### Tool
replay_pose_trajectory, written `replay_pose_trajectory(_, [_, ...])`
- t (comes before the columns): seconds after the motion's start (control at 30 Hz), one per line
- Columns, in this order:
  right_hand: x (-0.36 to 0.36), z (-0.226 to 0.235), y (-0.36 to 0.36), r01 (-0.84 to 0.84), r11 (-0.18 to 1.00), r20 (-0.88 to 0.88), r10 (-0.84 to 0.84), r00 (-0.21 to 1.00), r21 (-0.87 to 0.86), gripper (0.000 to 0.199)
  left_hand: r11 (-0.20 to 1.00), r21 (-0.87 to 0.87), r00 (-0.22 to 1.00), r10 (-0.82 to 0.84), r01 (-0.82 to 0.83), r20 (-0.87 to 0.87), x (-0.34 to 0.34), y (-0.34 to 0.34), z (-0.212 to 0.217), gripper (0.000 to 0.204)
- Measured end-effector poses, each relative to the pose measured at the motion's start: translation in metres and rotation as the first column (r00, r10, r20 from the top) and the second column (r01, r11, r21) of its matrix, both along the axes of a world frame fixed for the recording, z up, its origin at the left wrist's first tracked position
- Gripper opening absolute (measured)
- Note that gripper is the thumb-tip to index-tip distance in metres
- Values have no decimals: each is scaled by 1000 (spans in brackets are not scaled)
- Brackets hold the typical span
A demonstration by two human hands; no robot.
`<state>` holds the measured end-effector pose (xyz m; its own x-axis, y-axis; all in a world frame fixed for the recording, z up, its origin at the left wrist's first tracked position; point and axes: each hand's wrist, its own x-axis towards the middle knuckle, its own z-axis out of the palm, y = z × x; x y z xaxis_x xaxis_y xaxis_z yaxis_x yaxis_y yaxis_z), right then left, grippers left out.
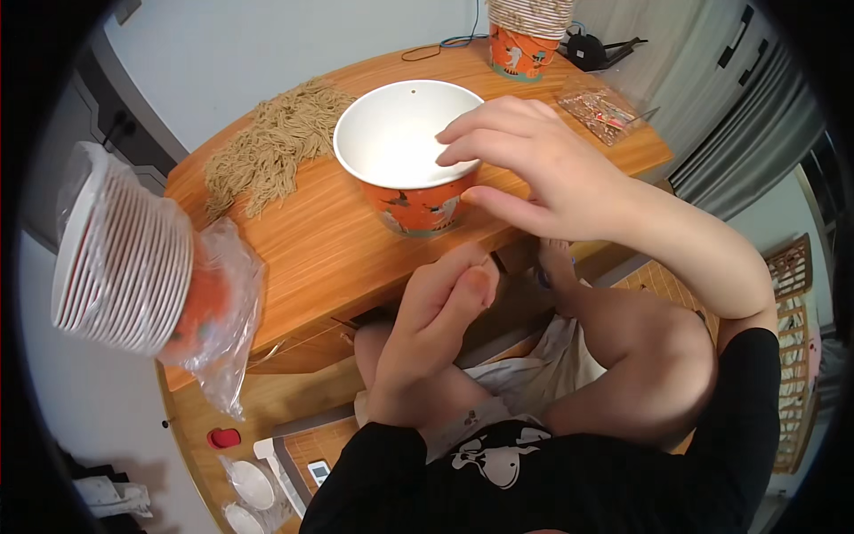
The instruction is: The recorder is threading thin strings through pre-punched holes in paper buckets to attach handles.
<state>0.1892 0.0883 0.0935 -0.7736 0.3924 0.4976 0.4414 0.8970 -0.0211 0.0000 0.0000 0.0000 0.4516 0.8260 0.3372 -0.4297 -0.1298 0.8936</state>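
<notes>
A round paper bucket [405, 207], white inside and orange with printed figures outside, stands near the table's front edge. My right hand [547, 169] straddles its right rim. Its fingers are over the inside and the thumb lies against the outer wall. A small hole shows near the far rim. In front of the table edge, over my lap, my left hand [445, 316] is closed with the thumb folded on top. Whatever it holds, if anything, is hidden. Left of the bucket lies a heap of tan cords [280, 142].
Nested buckets in clear plastic [124, 258] lean at the table's left edge. Another bucket stack [525, 53], with cords on top, stands at the back right beside a plastic bag of small items [605, 111]. Below are white bowls [252, 483] and a red object [223, 437].
</notes>
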Motion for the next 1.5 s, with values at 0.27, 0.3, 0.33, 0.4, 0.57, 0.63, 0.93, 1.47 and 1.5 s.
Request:
replay_pose_trajectory(0.27, [-33,-19,36,-38,925,-87,6,996,-378,20,352,504,471,873,-789,128,-4,50,-50,38])
replay_pose_trajectory(0.3, [-33,-22,36,-36,922,-84,3,996,-386,20,175,508,297,940,-844,169,-1,59,-56,41])
replay_pose_trajectory(0.33, [-32,-25,35,-16,929,-59,-7,998,-371,19,181,504,298,941,-845,162,3,66,-61,41])
replay_pose_trajectory(0.4, [-28,-27,32,6,933,-34,-19,999,-360,19,246,261,290,946,-933,143,11,77,-69,49])
replay_pose_trajectory(0.57, [-12,-21,16,90,948,62,-75,995,-306,19,322,325,374,921,-889,110,32,75,-96,44])
replay_pose_trajectory(0.63, [-6,-23,12,86,948,55,-72,996,-306,19,313,354,363,928,-881,85,38,70,-84,52])
replay_pose_trajectory(0.93, [4,-21,-9,22,943,27,-14,1000,-333,15,319,528,438,892,-787,113,41,69,-66,92])
replay_pose_trajectory(1.47, [21,-26,-35,69,944,-47,-88,995,-324,14,220,544,399,886,-809,236,62,54,-69,93])
replay_pose_trajectory(1.5, [21,-25,-37,68,944,-48,-88,995,-324,14,203,548,396,881,-812,260,62,54,-69,92])
